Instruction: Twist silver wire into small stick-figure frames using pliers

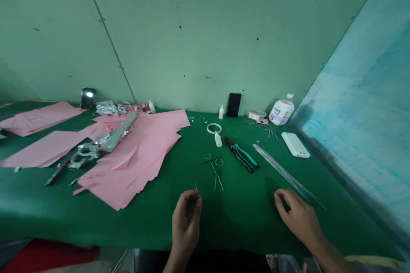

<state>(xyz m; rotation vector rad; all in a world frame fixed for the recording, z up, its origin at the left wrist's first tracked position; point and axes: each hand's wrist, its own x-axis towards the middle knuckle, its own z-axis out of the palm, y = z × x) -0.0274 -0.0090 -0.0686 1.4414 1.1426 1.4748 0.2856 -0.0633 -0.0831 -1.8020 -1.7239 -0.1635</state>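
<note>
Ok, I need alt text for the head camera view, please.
The left hand pinches a thin wire above a green-covered table, while the right hand is beside a bundle of straight wires. Green-handled pliers, a small wire shape and pink paper sheets lie beyond.

The person's left hand (186,224) curls over a fine silver wire (195,186), its fingers hiding most of it, and from here I can't say whether it's gripped. The right hand (299,217) has its fingertips lost in shadow. The thin bent-wire figure (213,170) is too fine to make out its joins (you'd need to lean in). The label on the white plastic pump bottle (282,111) is too small to read, and the sheet of pink paper (32,119) runs off the left edge.
</note>
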